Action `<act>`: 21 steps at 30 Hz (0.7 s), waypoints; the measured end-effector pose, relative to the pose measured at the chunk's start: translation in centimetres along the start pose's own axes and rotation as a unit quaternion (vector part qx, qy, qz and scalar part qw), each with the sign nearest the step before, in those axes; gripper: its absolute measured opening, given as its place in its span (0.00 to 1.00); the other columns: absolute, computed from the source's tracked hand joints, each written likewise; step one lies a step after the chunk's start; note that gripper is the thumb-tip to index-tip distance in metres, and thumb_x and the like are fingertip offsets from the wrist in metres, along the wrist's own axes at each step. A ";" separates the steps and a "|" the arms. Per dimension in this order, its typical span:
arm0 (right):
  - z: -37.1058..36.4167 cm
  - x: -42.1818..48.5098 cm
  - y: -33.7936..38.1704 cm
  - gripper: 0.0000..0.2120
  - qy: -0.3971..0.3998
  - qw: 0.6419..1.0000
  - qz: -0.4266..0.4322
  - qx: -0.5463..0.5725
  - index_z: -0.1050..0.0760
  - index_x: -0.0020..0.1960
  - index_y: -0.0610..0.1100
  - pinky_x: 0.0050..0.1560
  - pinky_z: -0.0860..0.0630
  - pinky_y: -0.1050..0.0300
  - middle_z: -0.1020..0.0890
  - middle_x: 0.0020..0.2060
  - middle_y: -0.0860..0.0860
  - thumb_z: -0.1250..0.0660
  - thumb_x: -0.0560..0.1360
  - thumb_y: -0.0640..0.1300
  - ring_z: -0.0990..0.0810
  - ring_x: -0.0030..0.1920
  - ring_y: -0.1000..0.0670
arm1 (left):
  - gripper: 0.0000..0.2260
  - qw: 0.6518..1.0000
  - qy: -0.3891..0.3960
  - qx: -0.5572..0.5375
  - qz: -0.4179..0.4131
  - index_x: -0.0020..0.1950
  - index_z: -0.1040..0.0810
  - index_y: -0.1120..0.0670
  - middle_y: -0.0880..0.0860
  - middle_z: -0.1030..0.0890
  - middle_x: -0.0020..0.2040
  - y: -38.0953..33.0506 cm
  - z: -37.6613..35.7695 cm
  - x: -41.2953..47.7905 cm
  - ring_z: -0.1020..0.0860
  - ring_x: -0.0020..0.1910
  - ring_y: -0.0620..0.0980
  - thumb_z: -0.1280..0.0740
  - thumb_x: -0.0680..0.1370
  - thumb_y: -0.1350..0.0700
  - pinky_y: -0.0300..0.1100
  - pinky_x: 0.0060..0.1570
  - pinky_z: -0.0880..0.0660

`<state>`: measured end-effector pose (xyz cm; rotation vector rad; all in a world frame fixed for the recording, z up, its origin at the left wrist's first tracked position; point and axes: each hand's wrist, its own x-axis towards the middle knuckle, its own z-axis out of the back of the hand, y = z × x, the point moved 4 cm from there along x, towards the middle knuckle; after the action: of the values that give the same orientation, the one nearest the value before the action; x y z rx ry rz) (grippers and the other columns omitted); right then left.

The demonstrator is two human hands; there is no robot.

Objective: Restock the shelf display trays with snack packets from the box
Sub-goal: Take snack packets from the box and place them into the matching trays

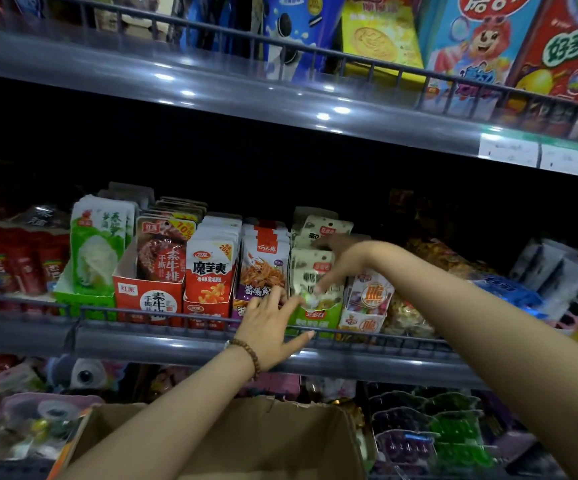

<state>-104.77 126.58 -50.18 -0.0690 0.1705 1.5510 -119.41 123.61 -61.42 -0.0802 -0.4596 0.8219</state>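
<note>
A green display tray (315,318) stands on the middle shelf, filled with white-and-green snack packets (310,268). My right hand (341,263) reaches over them from the right, fingers spread on the packets' tops and fronts. My left hand (270,327), with a bead bracelet on the wrist, touches the tray's front at its left corner, fingers straight. Below my arms sits the brown cardboard box (211,441), its inside hidden.
Neighbouring trays hold orange packets (261,268), red-and-white packets (211,271), brown packets (163,251) and green-white packets (95,244). A wire rail (107,311) fronts the shelf. Biscuit boxes (471,46) fill the shelf above; jelly cups (436,434) lie below.
</note>
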 end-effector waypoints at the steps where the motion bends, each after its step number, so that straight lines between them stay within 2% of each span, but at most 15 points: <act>1: -0.7 0.3 0.0 0.53 0.038 0.999 -0.009 -0.010 0.47 0.76 0.46 0.68 0.32 0.52 0.37 0.73 0.47 0.23 0.61 0.60 0.34 0.71 0.45 | 0.23 1.000 0.002 0.000 0.001 0.67 0.38 0.46 0.51 0.36 0.58 0.0 0.0 0.0 0.33 0.54 0.48 0.44 0.76 0.35 0.43 0.58 0.38; 3: -1.7 1.0 -0.2 0.54 0.082 0.996 -0.022 -0.022 0.48 0.76 0.46 0.72 0.38 0.50 0.40 0.75 0.47 0.25 0.60 0.65 0.39 0.73 0.45 | 0.24 1.000 0.003 -0.003 -0.001 0.68 0.38 0.45 0.50 0.36 0.58 0.1 0.0 -0.1 0.33 0.55 0.48 0.44 0.76 0.35 0.43 0.59 0.38; 4: -1.5 1.0 -0.3 0.53 0.072 0.997 -0.010 -0.026 0.47 0.76 0.49 0.73 0.41 0.49 0.44 0.76 0.49 0.26 0.61 0.66 0.43 0.75 0.45 | 0.24 1.000 0.004 -0.007 -0.003 0.68 0.38 0.45 0.50 0.36 0.59 0.1 0.0 -0.1 0.34 0.56 0.48 0.44 0.76 0.35 0.43 0.60 0.38; 7: 0.9 -0.4 -0.1 0.46 -0.050 0.996 0.068 0.011 0.45 0.72 0.60 0.72 0.45 0.47 0.48 0.74 0.50 0.25 0.62 0.63 0.51 0.75 0.44 | 0.23 1.000 0.000 -0.020 -0.009 0.68 0.38 0.45 0.50 0.37 0.59 0.3 0.1 -0.2 0.34 0.57 0.48 0.43 0.76 0.36 0.43 0.61 0.37; 9: 1.8 -1.1 -0.1 0.46 -0.082 0.990 0.087 0.070 0.49 0.72 0.64 0.71 0.44 0.47 0.47 0.72 0.47 0.25 0.62 0.62 0.52 0.74 0.42 | 0.23 1.000 -0.005 -0.020 -0.012 0.67 0.37 0.45 0.50 0.38 0.61 0.4 0.2 -0.1 0.34 0.58 0.48 0.43 0.76 0.36 0.43 0.61 0.38; 11: 1.8 -1.2 -0.2 0.48 -0.071 0.991 0.077 0.086 0.55 0.73 0.66 0.72 0.47 0.45 0.49 0.74 0.46 0.28 0.64 0.65 0.53 0.75 0.41 | 0.23 1.000 -0.004 -0.022 -0.009 0.67 0.37 0.45 0.51 0.38 0.62 0.3 0.1 -0.1 0.35 0.59 0.48 0.43 0.76 0.36 0.43 0.62 0.39; 13: 0.7 -0.7 -0.4 0.48 -0.030 0.996 0.056 0.060 0.60 0.74 0.65 0.73 0.53 0.42 0.58 0.77 0.50 0.32 0.66 0.68 0.60 0.76 0.43 | 0.23 1.000 -0.006 -0.022 -0.005 0.67 0.37 0.45 0.51 0.38 0.61 0.2 0.0 -0.1 0.35 0.59 0.48 0.43 0.76 0.36 0.43 0.62 0.40; 15: -0.3 -0.2 -0.3 0.47 0.000 0.998 0.054 0.036 0.62 0.74 0.65 0.73 0.56 0.41 0.61 0.76 0.54 0.35 0.67 0.70 0.63 0.76 0.46 | 0.22 1.000 -0.008 -0.021 -0.002 0.67 0.37 0.45 0.51 0.38 0.61 0.1 0.0 -0.2 0.35 0.59 0.48 0.43 0.76 0.36 0.42 0.61 0.41; 18: -0.4 0.4 0.1 0.48 0.024 0.998 0.038 0.035 0.62 0.74 0.64 0.73 0.55 0.40 0.61 0.76 0.55 0.35 0.65 0.71 0.62 0.76 0.47 | 0.22 1.000 -0.003 -0.021 0.003 0.67 0.38 0.44 0.50 0.38 0.61 0.0 0.0 -0.2 0.37 0.59 0.48 0.43 0.77 0.37 0.41 0.60 0.42; 21: 0.5 -0.2 0.4 0.52 0.030 0.999 0.018 0.024 0.64 0.76 0.58 0.74 0.51 0.44 0.59 0.77 0.52 0.35 0.65 0.71 0.58 0.77 0.46 | 0.23 1.000 0.007 -0.024 0.008 0.68 0.38 0.44 0.50 0.38 0.62 0.0 0.1 -0.3 0.37 0.60 0.49 0.43 0.77 0.36 0.41 0.61 0.40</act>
<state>-105.13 126.48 -49.65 -0.0759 0.2571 1.5816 -119.69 123.38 -61.43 -0.1348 -0.4652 0.8260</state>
